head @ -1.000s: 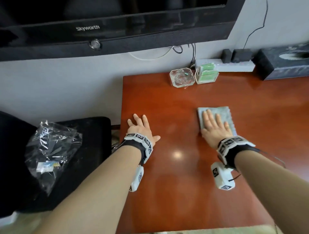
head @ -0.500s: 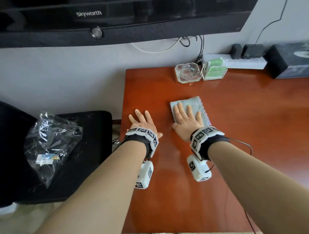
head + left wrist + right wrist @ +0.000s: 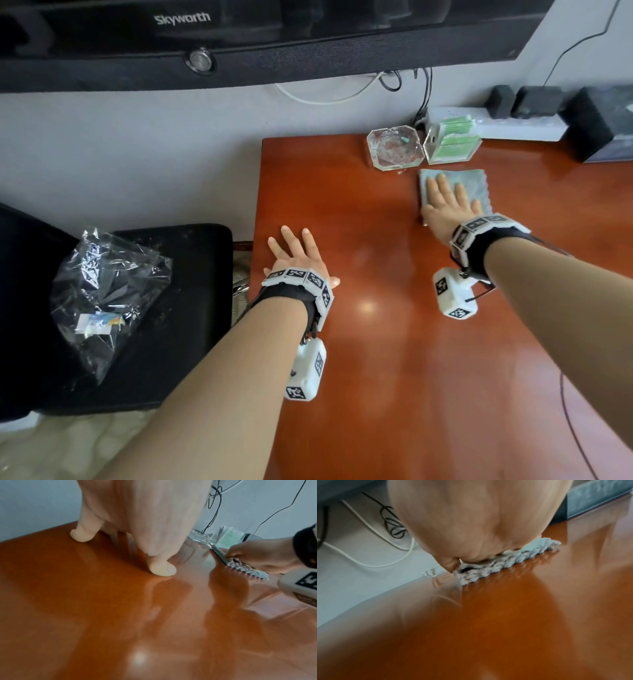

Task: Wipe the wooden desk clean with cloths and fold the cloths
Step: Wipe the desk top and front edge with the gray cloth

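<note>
Right hand presses cloth on desk

A glass ashtray and a clear box of green packets stand just beyond the pressing hand; a crumpled plastic bag lies far left.

Two hands are counted: one left hand and one right hand. One cloth is counted on one worktop. One glass ashtray and one clear holder of green packets are counted at the rear edge. One power strip, one dark box, one crumpled plastic bag, one black chair and one television are counted.
</note>
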Action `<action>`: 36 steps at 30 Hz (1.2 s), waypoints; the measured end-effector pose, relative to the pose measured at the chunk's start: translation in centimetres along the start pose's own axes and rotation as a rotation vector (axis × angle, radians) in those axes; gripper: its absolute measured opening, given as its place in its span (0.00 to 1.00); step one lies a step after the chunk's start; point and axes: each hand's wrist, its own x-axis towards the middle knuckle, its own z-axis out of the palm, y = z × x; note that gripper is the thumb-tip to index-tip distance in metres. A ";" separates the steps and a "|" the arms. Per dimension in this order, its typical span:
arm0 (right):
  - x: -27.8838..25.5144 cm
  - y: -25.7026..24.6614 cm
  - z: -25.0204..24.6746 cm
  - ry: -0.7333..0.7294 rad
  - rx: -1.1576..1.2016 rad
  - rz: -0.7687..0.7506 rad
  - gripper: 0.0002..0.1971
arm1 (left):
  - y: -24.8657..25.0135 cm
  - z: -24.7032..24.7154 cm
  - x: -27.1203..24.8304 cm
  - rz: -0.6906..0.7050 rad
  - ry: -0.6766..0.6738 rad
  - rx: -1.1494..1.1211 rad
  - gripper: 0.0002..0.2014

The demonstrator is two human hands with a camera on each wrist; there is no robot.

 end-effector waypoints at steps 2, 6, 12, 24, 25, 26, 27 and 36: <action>-0.6 0.1 0.4 0.035 0.029 0.044 0.34 | -0.1 -0.2 0.0 0.003 -0.021 -0.018 0.54; -4.6 -2.1 3.8 0.053 -0.005 0.029 0.35 | -0.2 -0.3 0.0 -0.001 -0.027 -0.019 0.55; -15.4 -1.9 9.8 -0.051 -0.133 -0.151 0.38 | -0.3 -0.5 -0.4 0.005 -0.032 -0.013 0.54; -13.2 -2.1 9.6 -0.029 -0.091 -0.117 0.33 | -0.2 -0.5 -0.5 0.007 -0.024 0.011 0.53; -11.8 -2.5 8.8 -0.028 -0.088 -0.100 0.33 | -0.2 -0.5 -0.6 0.009 -0.015 0.016 0.53; -10.5 -2.9 8.1 -0.026 -0.082 -0.086 0.33 | -0.2 -0.5 -0.6 0.009 -0.007 0.020 0.53; -9.3 -3.2 7.5 -0.021 -0.071 -0.073 0.33 | -0.2 -0.4 -0.6 0.010 -0.001 0.025 0.53; -10.1 -2.6 7.6 -0.006 -0.069 -0.110 0.33 | -0.4 -0.3 -0.4 0.019 0.017 0.038 0.53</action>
